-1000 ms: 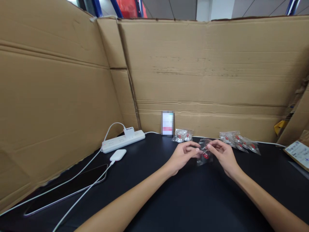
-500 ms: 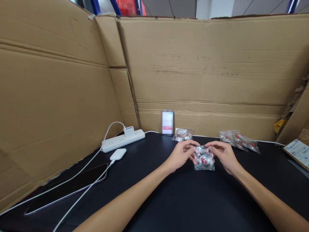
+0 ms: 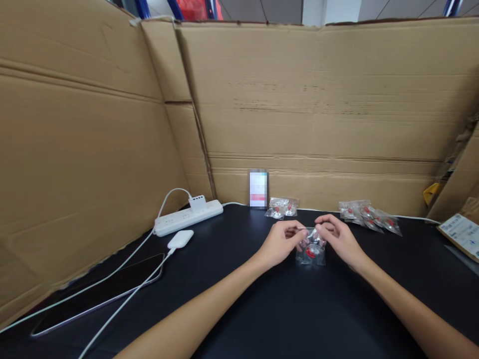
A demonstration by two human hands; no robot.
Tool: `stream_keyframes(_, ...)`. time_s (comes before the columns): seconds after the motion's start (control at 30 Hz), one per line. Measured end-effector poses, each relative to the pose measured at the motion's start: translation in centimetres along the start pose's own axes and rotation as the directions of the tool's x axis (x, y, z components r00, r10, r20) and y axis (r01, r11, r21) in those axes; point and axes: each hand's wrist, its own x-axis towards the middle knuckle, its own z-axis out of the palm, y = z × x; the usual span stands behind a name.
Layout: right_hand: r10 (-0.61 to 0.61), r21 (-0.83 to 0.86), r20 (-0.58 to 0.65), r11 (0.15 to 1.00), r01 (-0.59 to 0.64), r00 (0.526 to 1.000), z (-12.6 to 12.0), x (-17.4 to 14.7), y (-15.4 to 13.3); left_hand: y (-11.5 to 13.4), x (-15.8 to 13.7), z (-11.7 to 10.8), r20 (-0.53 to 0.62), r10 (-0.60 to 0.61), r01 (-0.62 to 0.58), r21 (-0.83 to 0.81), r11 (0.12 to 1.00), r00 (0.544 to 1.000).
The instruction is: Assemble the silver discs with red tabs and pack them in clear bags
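Note:
A small clear plastic bag (image 3: 311, 253) hangs between my hands, with a round, shiny, silvery piece and a red mark showing inside. My left hand (image 3: 283, 241) pinches the bag's upper left corner between thumb and fingers. On the other side, my right hand (image 3: 339, 240) has its thumb and fingertips closed at the upper right corner. The exact kind of the silvery piece cannot be made out. Similar bags (image 3: 282, 208) lie behind my left hand, and several more bags (image 3: 368, 216) overlap behind my right hand.
A phone (image 3: 258, 189) with a lit, blurred screen leans on the cardboard wall (image 3: 318, 124). To the left are a white power strip (image 3: 189, 218), a white charging case (image 3: 180, 239) with a cable, and a dark tablet (image 3: 101, 294). A labelled packet (image 3: 462, 234) lies far right.
The bag has shifted slightly left and its lower part hangs flatter. My right hand's fingers have lifted a little at the bag's top edge. The view has moved slightly.

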Motion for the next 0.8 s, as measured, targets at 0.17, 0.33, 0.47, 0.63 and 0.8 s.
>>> stream_keyframes(0.17,-0.040,-0.096,0.123,0.994,0.052,0.992,0.1,-0.1,0.6,0.4,-0.2,-0.2,0.043,-0.015,0.008,0.173,0.985,0.999)
stream_keyframes(0.33,0.022,-0.114,0.145,0.993,-0.006,0.989,-0.3,0.1,0.6,0.2,0.0,-1.5,0.132,-0.031,-0.025,0.399,0.917,0.991)
stream_keyframes(0.47,0.091,-0.123,0.174,0.990,-0.070,0.980,-0.7,0.5,1.2,-0.3,0.5,-2.7,0.211,-0.077,-0.038,0.491,0.870,0.974)
stream_keyframes(0.63,0.170,-0.077,0.196,0.985,-0.157,0.966,-1.1,0.7,1.9,-1.0,1.0,-3.7,0.281,-0.121,-0.040,0.506,0.861,0.952)
stream_keyframes(0.8,0.182,0.009,0.227,0.982,-0.189,0.957,-1.4,0.7,2.2,-0.9,1.0,-4.1,0.310,-0.126,-0.045,0.491,0.870,0.942)
